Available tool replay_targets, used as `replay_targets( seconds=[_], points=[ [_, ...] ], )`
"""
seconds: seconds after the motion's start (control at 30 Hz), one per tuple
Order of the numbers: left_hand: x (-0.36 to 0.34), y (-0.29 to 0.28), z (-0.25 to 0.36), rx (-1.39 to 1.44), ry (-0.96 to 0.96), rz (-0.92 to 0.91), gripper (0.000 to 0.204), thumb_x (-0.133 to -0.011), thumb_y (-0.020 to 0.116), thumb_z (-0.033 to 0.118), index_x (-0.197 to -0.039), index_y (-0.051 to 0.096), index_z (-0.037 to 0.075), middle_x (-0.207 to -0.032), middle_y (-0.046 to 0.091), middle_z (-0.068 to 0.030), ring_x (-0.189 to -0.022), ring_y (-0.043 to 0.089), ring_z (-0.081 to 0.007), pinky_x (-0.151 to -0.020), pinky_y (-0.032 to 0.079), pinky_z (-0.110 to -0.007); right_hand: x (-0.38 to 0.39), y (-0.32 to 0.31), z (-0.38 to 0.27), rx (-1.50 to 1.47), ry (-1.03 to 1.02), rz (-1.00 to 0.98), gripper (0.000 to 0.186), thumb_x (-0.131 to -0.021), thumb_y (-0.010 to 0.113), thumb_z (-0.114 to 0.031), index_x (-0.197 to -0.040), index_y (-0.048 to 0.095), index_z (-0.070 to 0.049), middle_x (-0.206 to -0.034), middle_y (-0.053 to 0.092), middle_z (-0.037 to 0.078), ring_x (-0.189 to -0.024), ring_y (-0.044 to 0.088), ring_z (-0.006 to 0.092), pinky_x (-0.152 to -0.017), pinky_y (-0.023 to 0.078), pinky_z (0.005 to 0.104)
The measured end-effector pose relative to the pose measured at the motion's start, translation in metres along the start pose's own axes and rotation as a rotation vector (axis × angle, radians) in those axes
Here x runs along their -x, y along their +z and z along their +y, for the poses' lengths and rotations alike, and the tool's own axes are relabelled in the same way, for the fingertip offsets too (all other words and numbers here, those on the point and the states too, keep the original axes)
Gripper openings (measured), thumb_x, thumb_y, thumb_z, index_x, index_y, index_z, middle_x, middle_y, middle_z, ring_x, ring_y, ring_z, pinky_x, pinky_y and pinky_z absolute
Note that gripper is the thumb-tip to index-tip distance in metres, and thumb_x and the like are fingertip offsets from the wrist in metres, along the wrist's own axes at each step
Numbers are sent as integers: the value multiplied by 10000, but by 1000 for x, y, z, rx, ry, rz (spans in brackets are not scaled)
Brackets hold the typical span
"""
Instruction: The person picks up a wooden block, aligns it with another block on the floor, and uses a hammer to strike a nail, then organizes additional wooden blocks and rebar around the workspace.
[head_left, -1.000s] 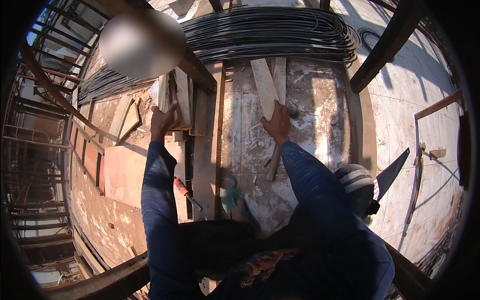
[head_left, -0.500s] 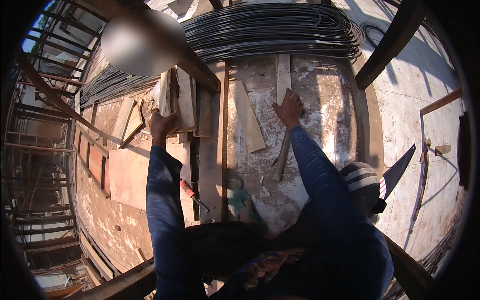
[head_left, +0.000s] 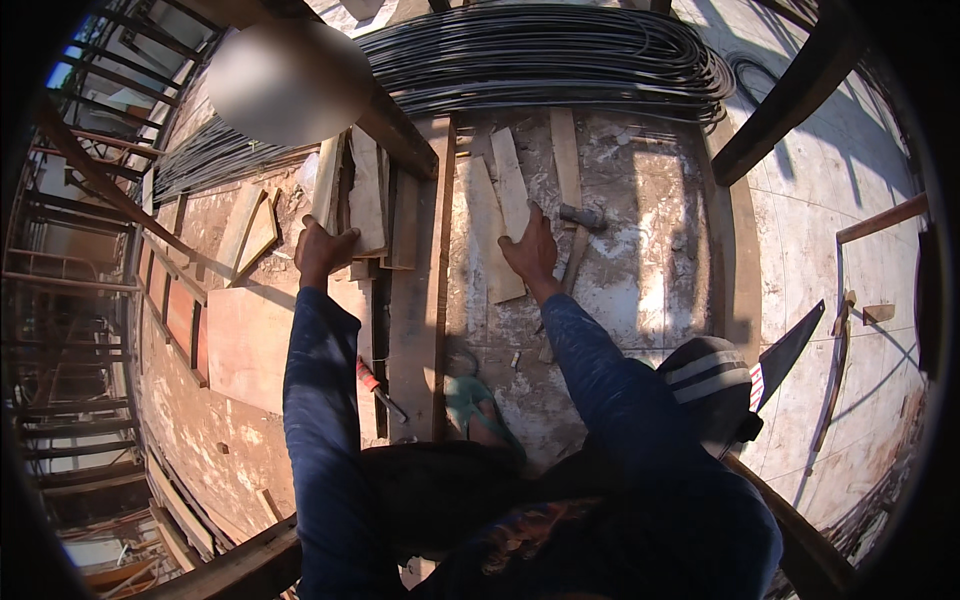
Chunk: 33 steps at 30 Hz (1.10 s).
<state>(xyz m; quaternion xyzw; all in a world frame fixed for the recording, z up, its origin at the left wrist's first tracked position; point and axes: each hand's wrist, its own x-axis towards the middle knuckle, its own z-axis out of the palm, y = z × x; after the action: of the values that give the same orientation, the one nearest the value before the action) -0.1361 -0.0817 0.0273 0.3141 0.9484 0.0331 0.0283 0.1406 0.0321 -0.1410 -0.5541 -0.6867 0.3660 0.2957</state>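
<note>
My left hand [head_left: 325, 252] grips the near end of a narrow wooden board [head_left: 328, 185], beside other upright-looking boards [head_left: 368, 195]. My right hand [head_left: 532, 250] is closed on the near end of a short wooden plank [head_left: 509, 165], thumb on its left side. Just left of that plank, another pale plank [head_left: 488, 235] lies on the ground. A hammer [head_left: 581, 216] rests right of my right hand, its handle partly hidden by my forearm. Beyond the hammer lies a further narrow plank [head_left: 565, 155].
A long timber beam [head_left: 420, 290] runs between my hands. A red-handled tool [head_left: 370, 376] lies near my left forearm. Coiled black rods [head_left: 560, 60] stretch across the back. A handsaw [head_left: 793, 345] sits at the right, and a dark post [head_left: 795, 90] slants at the upper right.
My right hand has shifted left and slightly nearer, with the short plank now in it. The hammer's head has come into sight. My left hand has stayed at the board.
</note>
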Motion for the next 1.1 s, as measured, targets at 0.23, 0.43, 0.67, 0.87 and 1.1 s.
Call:
replay_targets(
  seconds=[0.23, 0.43, 0.67, 0.87, 1.1],
  points=[
    [-2, 3, -5, 2, -8, -4, 842, -629, 768, 448, -1167, 385, -75, -1013, 628, -265, -959, 630, -368, -834, 489, -422, 71, 35, 8, -147, -146, 5, 802, -634, 694, -203, -1323, 330, -14, -1119, 500, 232, -1029, 529, 403, -852, 453, 471],
    [-3, 0, 2, 11, -13, -61, 836, -631, 766, 452, -1162, 392, -75, -1035, 619, -267, -974, 624, -365, -841, 487, -422, 88, 29, 19, 330, -123, -127, 683, -655, 709, -242, -1234, 425, -16, -1089, 483, 184, -1016, 500, 350, -812, 423, 456],
    [-11, 10, -9, 3, -18, -39, 845, -630, 774, 470, -1152, 401, -81, -1048, 608, -265, -982, 616, -377, -845, 489, -422, 62, 25, 23, 440, -156, -6, 618, -708, 700, -284, -1203, 457, -6, -1164, 464, 188, -1093, 458, 341, -872, 404, 449],
    [-9, 8, -2, 7, 8, -18, 835, -634, 779, 466, -1136, 401, -85, -1036, 608, -278, -969, 619, -382, -837, 491, -425, 31, 16, 61, 305, 39, 228, 708, -745, 683, -289, -1270, 384, 79, -1287, 396, 273, -1183, 425, 405, -979, 367, 463],
    [-9, 10, -1, -7, -24, -11, 818, -638, 776, 464, -1131, 403, -71, -1048, 602, -277, -981, 615, -379, -837, 491, -430, 11, 3, 88, 429, 252, 358, 773, -737, 669, -254, -1336, 319, 87, -1392, 303, 295, -1287, 330, 413, -1042, 302, 475]
  ],
)
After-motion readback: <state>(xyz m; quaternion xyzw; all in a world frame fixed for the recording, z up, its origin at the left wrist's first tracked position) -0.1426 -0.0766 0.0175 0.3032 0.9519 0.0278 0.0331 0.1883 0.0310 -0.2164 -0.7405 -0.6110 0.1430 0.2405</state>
